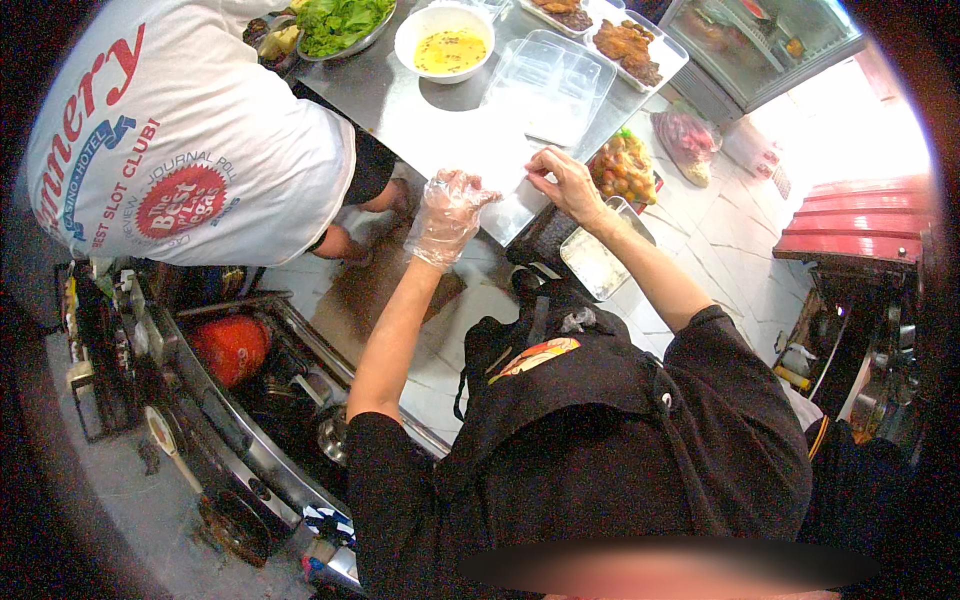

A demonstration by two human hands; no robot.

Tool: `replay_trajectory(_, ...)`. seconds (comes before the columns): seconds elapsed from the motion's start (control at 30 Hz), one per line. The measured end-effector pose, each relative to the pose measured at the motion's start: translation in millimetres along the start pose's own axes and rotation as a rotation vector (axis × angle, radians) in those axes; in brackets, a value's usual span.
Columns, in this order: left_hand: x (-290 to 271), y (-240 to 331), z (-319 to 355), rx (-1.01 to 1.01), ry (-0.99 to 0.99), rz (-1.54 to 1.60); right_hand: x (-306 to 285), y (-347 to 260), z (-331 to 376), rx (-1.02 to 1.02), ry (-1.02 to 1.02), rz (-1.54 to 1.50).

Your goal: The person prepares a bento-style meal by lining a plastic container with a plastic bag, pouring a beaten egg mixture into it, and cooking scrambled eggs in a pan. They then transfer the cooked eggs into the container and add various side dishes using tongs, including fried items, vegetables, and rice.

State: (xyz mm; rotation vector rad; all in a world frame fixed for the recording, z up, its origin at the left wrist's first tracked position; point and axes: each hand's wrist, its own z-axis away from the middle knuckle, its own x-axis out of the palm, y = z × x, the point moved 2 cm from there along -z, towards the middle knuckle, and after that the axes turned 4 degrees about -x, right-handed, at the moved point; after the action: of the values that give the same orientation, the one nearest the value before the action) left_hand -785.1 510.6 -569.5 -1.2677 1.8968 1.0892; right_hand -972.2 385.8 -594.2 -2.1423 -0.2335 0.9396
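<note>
My left hand (447, 217) wears a clear, loose plastic glove and hovers at the near edge of the steel table (375, 85). Its fingers are curled together; what lies in them, if anything, cannot be made out. My right hand (570, 188) is bare, just right of it, with thumb and forefinger pinched at the table's corner. Glare whitens the surface in front of both hands and hides what is between those fingertips. Beyond them stand clear plastic containers (555, 85) and a white bowl (402, 40) of yellow liquid with dark specks.
Fried meat (627, 50) lies in trays at the far right, lettuce (340, 22) in a bowl at far left. A co-worker in a white shirt (200, 130) stands close on the left. A clear tub (610, 250) and bagged produce (625, 165) sit below the table's right side.
</note>
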Motion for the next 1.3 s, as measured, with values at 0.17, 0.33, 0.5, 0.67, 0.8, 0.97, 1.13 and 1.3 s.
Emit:
replay_trajectory(0.17,6.1,-6.0,14.4,-0.016,0.111,-0.076,0.0,-6.1,-6.8,0.022,-0.027,-0.126)
replay_trajectory(0.33,8.5,-1.5,21.6,-0.05,0.21,-0.187,5.9,11.0,2.0,-0.01,-0.01,-0.04)
replay_trajectory(0.5,9.4,-3.8,36.8,-0.155,0.235,-0.038,21.7,24.3,9.4,0.269,0.068,-0.11)
replay_trajectory(0.67,23.5,-13.3,34.0,-0.804,0.364,0.551,26.5,42.7,6.7,0.663,0.23,-0.514)
replay_trajectory(0.8,34.9,-37.6,19.4,-1.447,0.365,1.193,29.9,7.4,-34.3,0.669,0.169,-0.383)
replay_trajectory(0.97,57.1,-79.9,12.0,-1.272,0.35,1.211,39.3,12.5,-49.0,0.778,0.105,-0.497)
replay_trajectory(1.13,60.2,-91.2,8.7,-1.275,0.264,1.216,49.4,25.9,-45.5,0.939,0.155,-0.724)
replay_trajectory(1.3,74.3,-96.1,24.9,-1.088,0.318,0.588,38.2,38.4,-41.4,1.09,0.08,-0.907)
